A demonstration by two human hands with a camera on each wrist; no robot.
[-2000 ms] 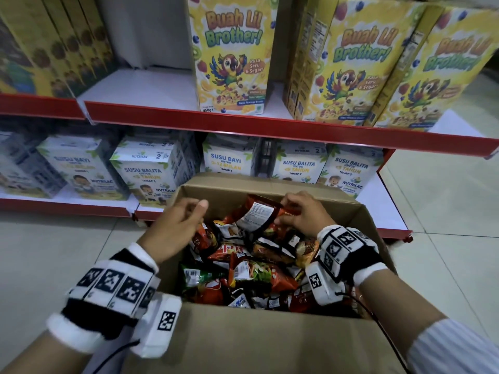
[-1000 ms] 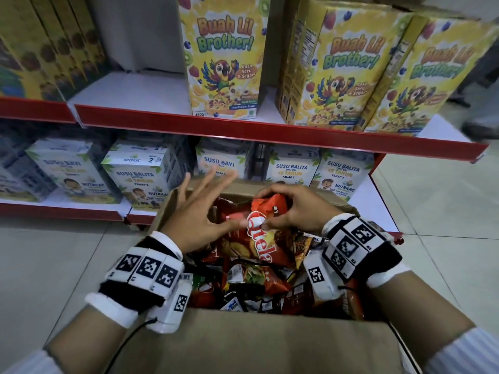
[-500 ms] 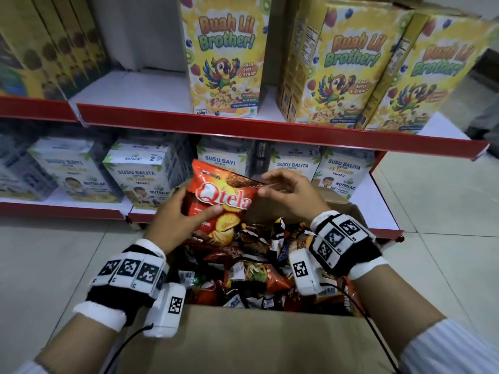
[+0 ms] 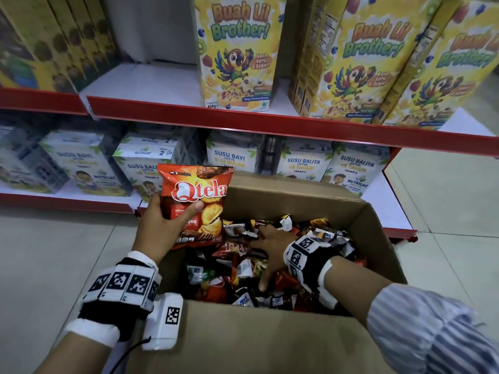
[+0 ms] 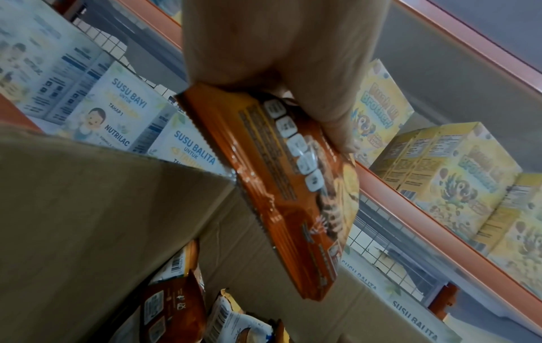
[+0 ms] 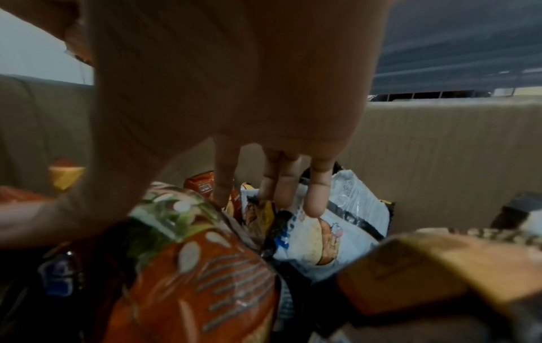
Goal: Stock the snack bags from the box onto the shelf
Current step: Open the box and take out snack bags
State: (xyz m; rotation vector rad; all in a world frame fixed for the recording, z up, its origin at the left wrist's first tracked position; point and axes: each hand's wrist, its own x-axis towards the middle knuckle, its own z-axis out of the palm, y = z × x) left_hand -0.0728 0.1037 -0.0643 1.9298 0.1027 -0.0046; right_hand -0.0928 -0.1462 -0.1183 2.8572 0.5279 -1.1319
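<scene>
The left hand (image 4: 159,225) grips the Qtela bag (image 4: 198,203) upright above the box (image 4: 297,195); carry it by its lower edge to the shelf (image 4: 151,79) — gently, chips crush. The right hand (image 4: 270,247), fingers spread and relaxed, rests on the bags (image 4: 232,265) in the box; it should pick one only.

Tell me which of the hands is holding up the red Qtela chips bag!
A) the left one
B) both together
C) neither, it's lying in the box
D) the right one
A: the left hand grips the Qtela bag above the box, while the right hand reaches, fingers spread, among the snack bags inside.
</scene>
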